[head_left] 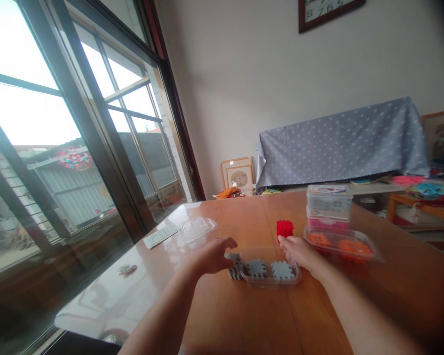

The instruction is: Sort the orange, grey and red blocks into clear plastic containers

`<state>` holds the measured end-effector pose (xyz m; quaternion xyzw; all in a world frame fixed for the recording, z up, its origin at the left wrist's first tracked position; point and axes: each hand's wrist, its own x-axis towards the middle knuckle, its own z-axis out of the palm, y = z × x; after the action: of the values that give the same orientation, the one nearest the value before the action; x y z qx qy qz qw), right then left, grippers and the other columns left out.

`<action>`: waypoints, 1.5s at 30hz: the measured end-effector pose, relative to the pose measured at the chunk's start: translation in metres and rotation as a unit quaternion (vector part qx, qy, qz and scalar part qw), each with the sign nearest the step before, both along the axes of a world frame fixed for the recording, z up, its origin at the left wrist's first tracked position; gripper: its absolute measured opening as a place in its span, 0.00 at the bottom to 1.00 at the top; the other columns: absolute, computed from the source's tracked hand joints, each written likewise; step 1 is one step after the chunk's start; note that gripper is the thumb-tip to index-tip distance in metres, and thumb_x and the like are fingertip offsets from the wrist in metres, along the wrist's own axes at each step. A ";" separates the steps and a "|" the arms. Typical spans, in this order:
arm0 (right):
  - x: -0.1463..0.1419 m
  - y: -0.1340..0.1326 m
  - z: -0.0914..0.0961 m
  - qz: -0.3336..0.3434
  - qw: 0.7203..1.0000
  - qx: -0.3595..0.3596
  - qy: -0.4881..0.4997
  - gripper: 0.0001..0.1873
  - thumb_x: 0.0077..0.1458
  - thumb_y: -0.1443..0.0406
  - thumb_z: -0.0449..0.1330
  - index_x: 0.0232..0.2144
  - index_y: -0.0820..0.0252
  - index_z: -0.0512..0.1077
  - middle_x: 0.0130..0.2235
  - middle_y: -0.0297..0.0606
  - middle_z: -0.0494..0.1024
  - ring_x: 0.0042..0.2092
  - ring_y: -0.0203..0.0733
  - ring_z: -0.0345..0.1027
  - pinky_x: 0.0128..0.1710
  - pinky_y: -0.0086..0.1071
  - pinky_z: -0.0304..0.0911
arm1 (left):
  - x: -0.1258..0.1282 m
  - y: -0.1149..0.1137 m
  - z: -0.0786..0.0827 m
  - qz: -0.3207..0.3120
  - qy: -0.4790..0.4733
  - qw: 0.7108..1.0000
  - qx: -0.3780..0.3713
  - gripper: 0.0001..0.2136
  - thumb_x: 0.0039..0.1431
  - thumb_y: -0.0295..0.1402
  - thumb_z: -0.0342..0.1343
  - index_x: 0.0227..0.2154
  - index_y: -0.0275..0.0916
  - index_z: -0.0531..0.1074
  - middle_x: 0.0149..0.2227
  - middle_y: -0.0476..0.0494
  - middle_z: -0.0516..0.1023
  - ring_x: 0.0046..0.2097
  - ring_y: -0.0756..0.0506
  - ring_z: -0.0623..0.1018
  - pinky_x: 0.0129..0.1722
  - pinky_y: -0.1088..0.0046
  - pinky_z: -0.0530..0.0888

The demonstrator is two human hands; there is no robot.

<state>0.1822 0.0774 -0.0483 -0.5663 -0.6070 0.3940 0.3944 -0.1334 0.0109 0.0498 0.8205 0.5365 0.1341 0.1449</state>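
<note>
In the middle of the table, a clear plastic tray (pixel 268 282) holds flat grey toothed pieces (pixel 282 269). A stack of grey toothed pieces (pixel 235 267) stands against the tray's left end. My left hand (pixel 216 256) is above and beside that stack, its fingers curved and apart with nothing between them. My right hand (pixel 300 251) reaches over the tray's right end, fingers stretched to the left. Its fingertips overlap the bottom of a red toothed block (pixel 284 229) behind the tray; whether they touch it is unclear.
To the right, a clear tray (pixel 373 252) contains orange toothed pieces (pixel 354 247). Stacked clear boxes (pixel 329 204) stand behind it. A clear lid (pixel 197 230) and a printed sheet (pixel 162 235) lie at the left, with a small object (pixel 128 269) nearer the window side.
</note>
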 end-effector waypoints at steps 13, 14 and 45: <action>0.001 0.003 -0.005 0.018 1.000 0.000 -0.006 0.28 0.61 0.42 0.51 0.28 0.59 0.70 0.23 0.33 0.70 0.26 0.39 0.64 0.26 0.30 0.53 | 0.006 -0.009 0.006 -0.001 0.042 0.999 -0.012 0.26 0.47 0.30 0.65 0.52 0.43 0.74 0.52 0.40 0.79 0.52 0.36 0.77 0.50 0.61 0.74; 0.001 0.005 -0.006 0.018 1.000 0.002 -0.007 0.28 0.61 0.42 0.51 0.28 0.58 0.70 0.23 0.33 0.70 0.26 0.38 0.64 0.26 0.30 0.53 | 0.006 -0.008 0.005 -0.001 0.042 0.999 -0.012 0.25 0.47 0.29 0.65 0.52 0.43 0.74 0.52 0.40 0.79 0.51 0.36 0.78 0.49 0.61 0.74; -0.001 -0.003 0.011 0.009 1.000 0.026 -0.008 0.23 0.59 0.46 0.53 0.26 0.58 0.68 0.23 0.31 0.63 0.29 0.39 0.60 0.29 0.30 0.54 | 0.142 0.008 -0.019 -0.052 0.017 0.998 0.001 0.18 0.50 0.46 0.65 0.42 0.45 0.77 0.46 0.43 0.81 0.44 0.39 0.78 0.39 0.68 0.72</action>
<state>0.1812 0.0743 -0.0374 -0.5536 -0.6249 0.3771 0.4011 0.0085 0.0184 0.0312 0.8497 0.4952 0.1131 0.1413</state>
